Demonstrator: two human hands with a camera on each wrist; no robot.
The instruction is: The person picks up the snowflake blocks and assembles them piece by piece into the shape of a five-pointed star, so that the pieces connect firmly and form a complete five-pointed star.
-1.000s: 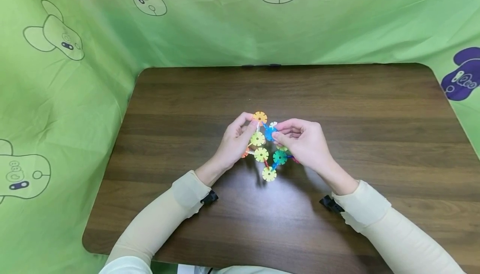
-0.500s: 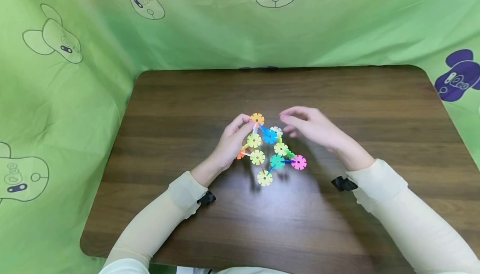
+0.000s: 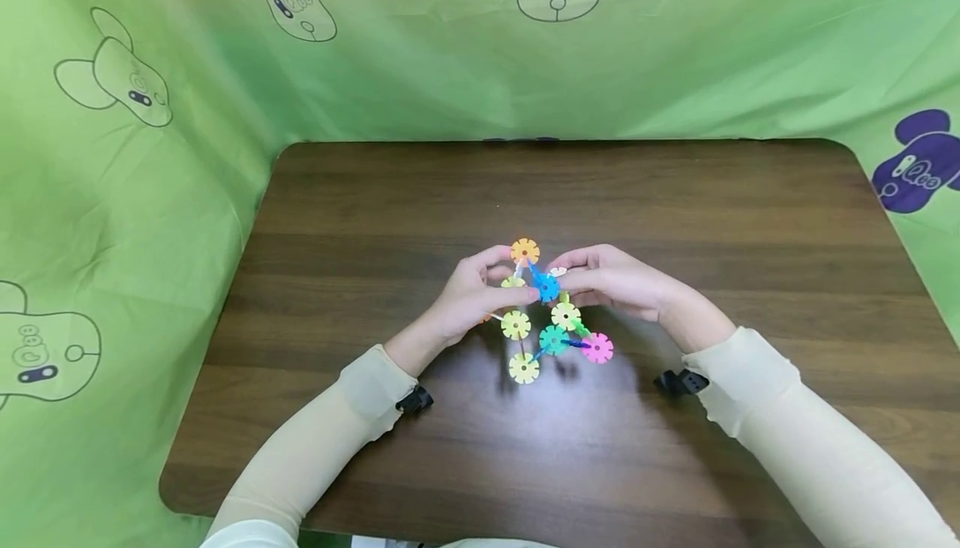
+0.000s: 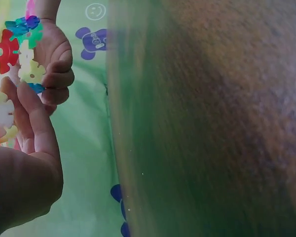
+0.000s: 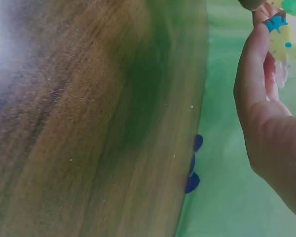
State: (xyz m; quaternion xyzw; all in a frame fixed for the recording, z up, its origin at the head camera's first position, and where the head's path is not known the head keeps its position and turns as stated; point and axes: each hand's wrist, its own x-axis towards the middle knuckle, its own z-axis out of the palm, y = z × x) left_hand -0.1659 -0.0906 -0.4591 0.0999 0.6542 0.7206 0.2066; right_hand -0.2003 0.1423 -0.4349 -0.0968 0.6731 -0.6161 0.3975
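Mid-table (image 3: 675,223), we see the left hand (image 3: 468,298) gripping the disc model (image 3: 543,323) to steady it, while the right hand (image 3: 622,286) pinches its blue disc (image 3: 547,286), prob. seating it.

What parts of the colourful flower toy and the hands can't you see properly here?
- Head view: the left hand covers the toy's left discs.
- Head view: the right hand hides the white disc mostly; its grip there is unclear.
- Wrist views: the toy is cut off by the edge, and the table is blurred.
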